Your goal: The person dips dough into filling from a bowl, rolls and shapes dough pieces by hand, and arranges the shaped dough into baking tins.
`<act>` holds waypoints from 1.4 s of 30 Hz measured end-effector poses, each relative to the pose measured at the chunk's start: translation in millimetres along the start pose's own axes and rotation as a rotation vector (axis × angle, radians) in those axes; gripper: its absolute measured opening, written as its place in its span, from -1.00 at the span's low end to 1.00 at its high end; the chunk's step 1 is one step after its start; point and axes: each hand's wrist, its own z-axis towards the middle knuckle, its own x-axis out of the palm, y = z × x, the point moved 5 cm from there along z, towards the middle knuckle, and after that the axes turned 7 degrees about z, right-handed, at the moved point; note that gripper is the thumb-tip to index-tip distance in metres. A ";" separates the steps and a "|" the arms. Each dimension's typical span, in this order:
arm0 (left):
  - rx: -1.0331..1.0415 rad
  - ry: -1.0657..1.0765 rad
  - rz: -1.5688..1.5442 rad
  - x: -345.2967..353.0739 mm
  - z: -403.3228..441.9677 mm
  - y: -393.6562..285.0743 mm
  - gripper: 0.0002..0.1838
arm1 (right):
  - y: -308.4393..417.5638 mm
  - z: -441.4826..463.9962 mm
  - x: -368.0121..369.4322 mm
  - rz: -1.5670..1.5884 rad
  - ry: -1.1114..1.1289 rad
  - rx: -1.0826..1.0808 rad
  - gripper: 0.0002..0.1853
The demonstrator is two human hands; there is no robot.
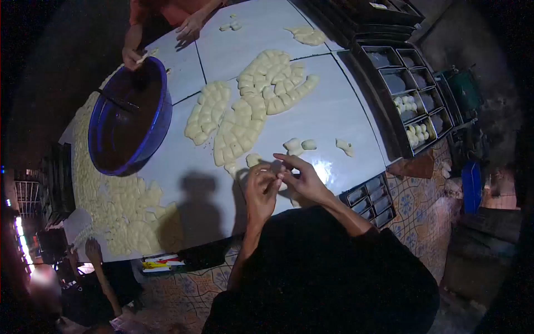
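Note:
Close together over the near edge of the white table, my left hand and my right hand meet at the fingertips. Both are closed around something small and brownish that the fingers mostly hide, so I cannot make out its kind. A pale dough piece lies just beyond my left hand. Past my right hand sit a few more dough lumps and a flattened dough bit. Cut dough pieces form a large patch in the middle of the table.
A blue basin with dark brown contents stands at left, beside a spread of dough pieces. Black tins, some holding dough balls, line the right edge. More tins sit below. Co-workers' hands show at top and lower left.

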 end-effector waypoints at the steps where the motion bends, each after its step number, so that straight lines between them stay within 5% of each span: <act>1: -0.023 0.047 -0.144 2.4 -2.4 -0.8 -0.58 | -8.2 -3.1 -2.5 0.009 0.100 0.106 -0.52; 2: 0.003 0.125 -0.216 6.0 -4.0 -5.9 -0.55 | -29.0 -8.6 0.2 0.358 0.229 0.424 -0.46; 4: 0.058 0.285 -0.352 9.5 -5.7 -17.1 -0.51 | -36.1 -23.4 -4.2 0.427 0.553 0.661 -0.46; 5: 0.096 0.205 -0.323 4.2 -4.0 -18.6 -0.51 | -30.1 -21.8 -11.4 0.456 0.515 0.509 -0.42; 7: 0.170 0.051 -0.269 -4.9 -1.5 -20.9 -0.52 | -5.8 2.9 -41.5 -0.122 0.288 0.089 -0.45; 8: 0.204 -0.022 -0.243 -9.6 -1.6 -22.4 -0.52 | -20.1 17.1 -63.3 -0.109 0.186 0.222 -0.50; 10: 0.051 -0.144 -0.252 -25.0 4.6 -16.1 -0.66 | -35.9 49.4 -104.6 -0.224 -0.137 -0.028 -0.55; 14: 0.004 -0.210 -0.169 -46.6 7.3 -5.4 -0.79 | -62.3 66.4 -117.9 -0.079 0.076 0.138 -0.47; 16: 0.009 -0.268 -0.150 -64.3 0.6 9.9 -0.82 | -49.9 61.1 -116.9 -0.071 -0.003 0.083 -0.39; 17: -0.031 -0.337 -0.213 -72.0 -4.5 16.9 -0.84 | -54.3 58.4 -113.9 0.176 -0.111 0.300 -0.35; 19: -0.045 -0.444 -0.310 -84.2 -11.0 32.4 -0.88 | -38.1 52.4 -100.9 -0.666 0.111 -0.110 -0.31; 22: -0.171 -0.552 -0.429 -86.7 -20.0 51.1 -0.92 | -45.9 58.4 -96.8 -0.710 0.134 0.061 -0.31; 26: -0.136 -0.507 -0.375 -86.2 -25.0 55.0 -0.92 | -48.7 54.9 -96.6 -0.693 0.285 -0.161 -0.23; 30: -0.132 -0.549 -0.364 -90.4 -31.1 52.2 -0.91 | -18.5 27.3 -127.0 -0.874 -0.041 -0.085 -0.25; 32: -0.094 -0.553 -0.317 -92.0 -34.7 56.6 -0.92 | -59.0 5.7 -162.5 -1.219 -0.028 -0.070 -0.35; 34: -0.073 -0.516 -0.290 -88.5 -29.5 49.5 -0.92 | -48.5 -18.1 -151.8 -1.171 -0.079 -0.197 -0.56; 37: -0.081 -0.350 -0.119 -64.6 -19.3 25.8 -0.88 | -50.5 -23.2 -153.0 -0.686 -0.219 0.098 -0.77; 40: -0.031 -0.064 -0.045 -33.3 -12.3 9.2 -0.70 | -11.1 -6.7 -87.0 0.014 -0.207 0.073 -0.62; 42: 0.107 -0.074 -0.031 -15.6 -5.6 -7.3 -0.69 | 19.0 7.5 -38.4 0.060 -0.072 -0.054 -0.56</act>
